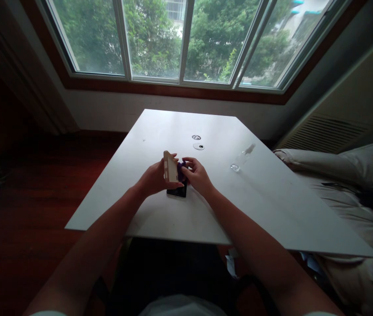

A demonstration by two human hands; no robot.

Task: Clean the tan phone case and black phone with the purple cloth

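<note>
Case (171, 168) is gripped by the left hand (155, 177), purple cloth (181, 172) pinched by the right hand (197, 174); phone (177, 193) is left bare near the table's (179, 228) front edge, case not yet set down.

The left forearm (107, 228) reached up from lower left, the right forearm (255, 230) from lower right; mid-frame, the left hand (155, 177) gripped, thumb spread, while the right hand (199, 173) pinched.
</note>
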